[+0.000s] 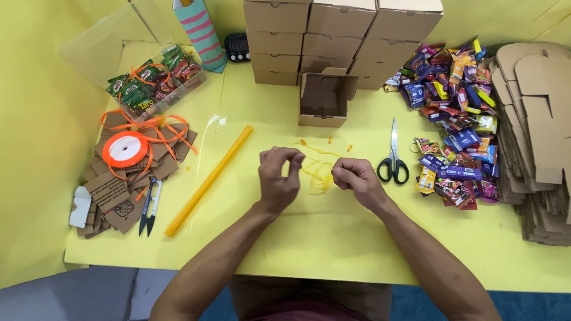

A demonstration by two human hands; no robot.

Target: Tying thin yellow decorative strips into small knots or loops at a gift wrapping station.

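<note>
The yellow table (333,244) is being worked at, smooth and matte, with stacked brown cardboard boxes (333,41) at the far edge and flat die-cut blanks (535,148) piled at the right. A glossy heap of sweet wrappers (458,119) is being left untouched beside them; one open box (322,98) is standing just beyond the hands. At the left, an orange ribbon spool (125,148) is lying on kraft tags, and a long yellow roll (208,180) is lying diagonally. Scissors (393,156) are resting just right of the right hand (355,180). Between it and the left hand (278,178) a thin yellow ribbon (316,175) is being pinched — both sets of fingers closed on it, its loose tangle running roughly left to right, equally near each hand.
</note>
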